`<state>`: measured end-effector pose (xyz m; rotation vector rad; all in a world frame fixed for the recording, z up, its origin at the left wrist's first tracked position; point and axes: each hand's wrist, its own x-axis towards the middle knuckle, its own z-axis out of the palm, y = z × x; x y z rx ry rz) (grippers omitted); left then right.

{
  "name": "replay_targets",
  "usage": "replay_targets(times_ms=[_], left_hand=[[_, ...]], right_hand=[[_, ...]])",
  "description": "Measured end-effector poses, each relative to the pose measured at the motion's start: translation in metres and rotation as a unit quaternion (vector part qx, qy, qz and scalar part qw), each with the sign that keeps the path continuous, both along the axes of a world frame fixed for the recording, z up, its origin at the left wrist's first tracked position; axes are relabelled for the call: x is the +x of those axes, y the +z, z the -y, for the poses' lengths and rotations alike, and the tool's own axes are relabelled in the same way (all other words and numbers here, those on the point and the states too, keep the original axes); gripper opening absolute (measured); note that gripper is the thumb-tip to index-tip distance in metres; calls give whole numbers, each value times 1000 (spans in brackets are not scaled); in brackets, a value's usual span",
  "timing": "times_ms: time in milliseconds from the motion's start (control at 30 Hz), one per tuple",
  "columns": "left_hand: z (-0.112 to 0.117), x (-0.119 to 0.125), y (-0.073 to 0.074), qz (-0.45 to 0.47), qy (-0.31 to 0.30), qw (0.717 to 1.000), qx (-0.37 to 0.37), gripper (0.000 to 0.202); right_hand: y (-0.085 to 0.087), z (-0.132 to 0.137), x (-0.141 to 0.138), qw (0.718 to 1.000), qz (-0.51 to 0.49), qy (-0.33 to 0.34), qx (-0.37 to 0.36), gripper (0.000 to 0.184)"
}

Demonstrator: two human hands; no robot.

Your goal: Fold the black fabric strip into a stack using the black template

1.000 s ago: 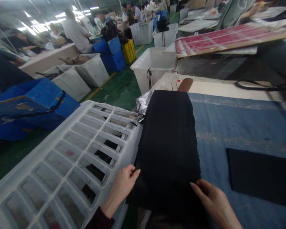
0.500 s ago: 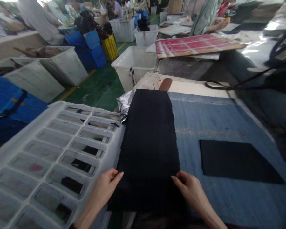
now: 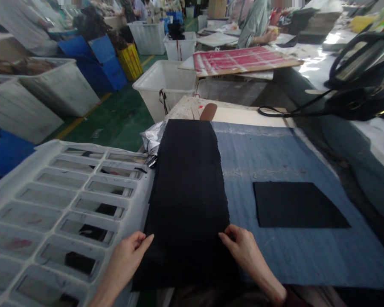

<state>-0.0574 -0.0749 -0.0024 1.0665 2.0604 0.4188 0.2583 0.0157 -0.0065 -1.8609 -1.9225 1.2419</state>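
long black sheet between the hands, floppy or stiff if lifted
Probably floppy: the long black sheet has uneven, cloth-like side edges. It seems unlikely to roll, since it lies broad and flat. Its dull surface suggests little slip.

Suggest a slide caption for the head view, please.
Left hand and right hand pinch opposite edges of a long black fabric panel beside a smaller black piece.

A long black cloth panel (image 3: 188, 183) is spread flat, frayed along its three-o'clock edge, aligned lengthwise toward twelve, and pinched near four and eight.
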Motion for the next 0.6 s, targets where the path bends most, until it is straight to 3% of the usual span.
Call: replay_targets(times_ms=[600], left_hand=[[-1, -4, -8, -40, -32, 999, 3, 47]], right_hand=[[1, -1, -1, 1000, 31, 0, -2, 20]])
